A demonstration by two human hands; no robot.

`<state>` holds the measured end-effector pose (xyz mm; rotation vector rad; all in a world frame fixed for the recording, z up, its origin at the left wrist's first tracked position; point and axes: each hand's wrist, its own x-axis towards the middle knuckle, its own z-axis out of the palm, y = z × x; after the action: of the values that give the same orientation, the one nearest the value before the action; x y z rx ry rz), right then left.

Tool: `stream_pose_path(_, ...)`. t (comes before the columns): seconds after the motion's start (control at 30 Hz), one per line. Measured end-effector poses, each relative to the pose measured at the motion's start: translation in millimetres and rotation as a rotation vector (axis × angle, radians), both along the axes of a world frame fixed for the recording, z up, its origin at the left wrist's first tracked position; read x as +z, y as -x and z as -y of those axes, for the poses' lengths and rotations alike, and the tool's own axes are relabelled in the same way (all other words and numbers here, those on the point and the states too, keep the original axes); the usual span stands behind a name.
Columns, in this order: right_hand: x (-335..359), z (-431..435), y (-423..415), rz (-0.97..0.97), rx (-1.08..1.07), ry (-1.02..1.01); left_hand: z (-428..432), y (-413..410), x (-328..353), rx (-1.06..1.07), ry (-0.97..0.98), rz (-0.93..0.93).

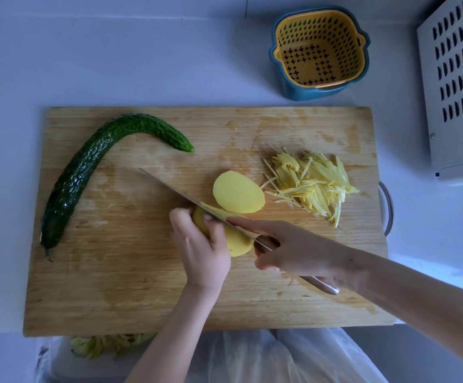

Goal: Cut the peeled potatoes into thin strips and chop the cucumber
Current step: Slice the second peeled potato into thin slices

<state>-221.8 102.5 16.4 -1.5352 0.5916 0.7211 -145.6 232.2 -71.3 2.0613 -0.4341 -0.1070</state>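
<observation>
Down on the wooden cutting board (141, 286), we hold a peeled potato (238, 244) near the middle. Its flesh is pale yellow, smooth and moist. Our left hand (199, 244) curls over it, fingertips pressing its top. Our right hand (294, 250) grips the kitchen knife (169, 187) where blade meets handle, with the forefinger stretched along the blade and the steel handle end poking out behind the palm. The blade lies at a slant across the potato, its tip pointing toward the far left.

Just beyond the knife lie two flat oval potato slices (238, 196), overlapping, with clean cut faces. To their right sits a loose heap of thin potato strips (313, 183), fine and uneven in length.

A whole cucumber (86, 172) rests on the board's left part. It is dark green, bumpy-skinned and strongly curved, uncut.

Behind the board on the white countertop (114, 56) stands a yellow colander nested in a blue bowl (320, 48). Below the near edge, peelings (108, 344) lie in a clear plastic bag (252, 360).
</observation>
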Motion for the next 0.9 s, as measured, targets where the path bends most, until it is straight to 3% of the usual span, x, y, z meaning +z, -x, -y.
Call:
stream_pose_path(0.1, -2.2, 1.4, -9.0, -0.067, 0.07, 0.047, 1.6, 0.5, 2.3, -0.003, -0.024, 0.011)
stream_pose_path(0.27, -4.9, 9.6, -14.9, -0.085, -0.025, 0.131, 2.8, 1.7, 4.1, -0.003, -0.039, 0.007)
stream_pose_path(0.43, 7.7, -8.4, -0.6, 0.12, 0.089, 0.54, 5.2, 2.2, 4.5, 0.024, -0.031, 0.011)
stream_pose_path(0.57, 26.0, -15.7, 25.4, 0.215, 0.062, 0.729, 6.9, 3.2, 4.3, 0.029, -0.006, 0.027)
stream_pose_path(0.9, 40.6, -19.0, 48.1, 0.194, 0.093, 0.818, 6.5, 5.0, 1.8, 0.031, 0.026, 0.057)
